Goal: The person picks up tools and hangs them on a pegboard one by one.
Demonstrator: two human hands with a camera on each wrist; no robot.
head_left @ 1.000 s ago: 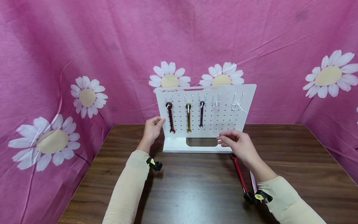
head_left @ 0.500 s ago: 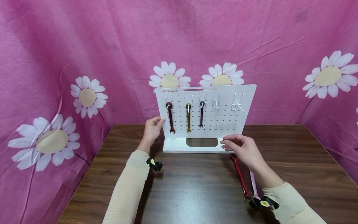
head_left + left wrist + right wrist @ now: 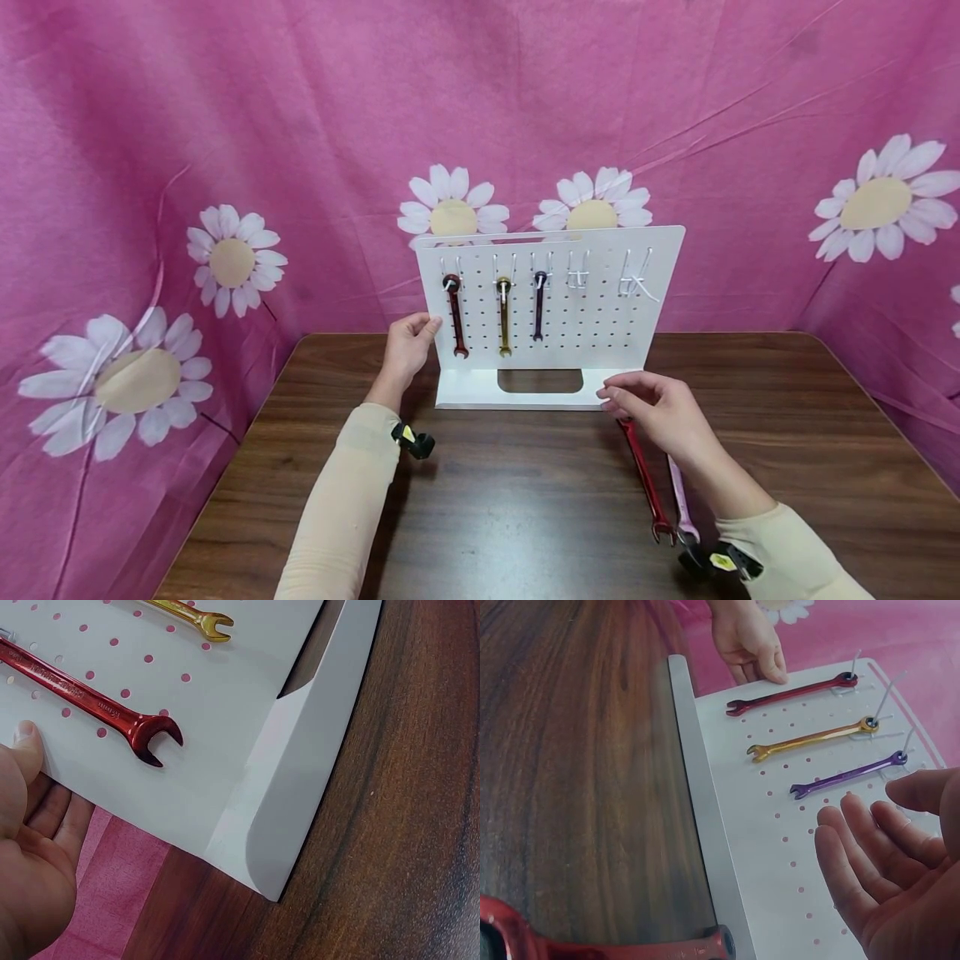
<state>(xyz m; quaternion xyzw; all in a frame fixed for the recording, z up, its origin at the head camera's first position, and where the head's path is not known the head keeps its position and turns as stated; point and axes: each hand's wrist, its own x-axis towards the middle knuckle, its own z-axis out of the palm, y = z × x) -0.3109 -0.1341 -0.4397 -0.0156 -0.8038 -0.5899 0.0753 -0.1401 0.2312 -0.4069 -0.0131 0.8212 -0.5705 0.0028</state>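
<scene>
Left hand (image 3: 406, 350) pinches the white pegboard (image 3: 559, 335) at its nine-o'clock edge; I see it at twelve o'clock on the table (image 3: 495, 492), my right hand (image 3: 667, 417) relaxed, gripping nothing, near its four-o'clock corner.

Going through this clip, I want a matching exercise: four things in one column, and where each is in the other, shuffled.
1. gold wrench
2. pink wrench
3. left hand
4. purple wrench

A. lying on the table
B. at the side edge of the pegboard
C. hanging rightmost of three in the head view
D. hanging in the middle of three

Pairs: 1-D, 2-A, 3-B, 4-C
</scene>
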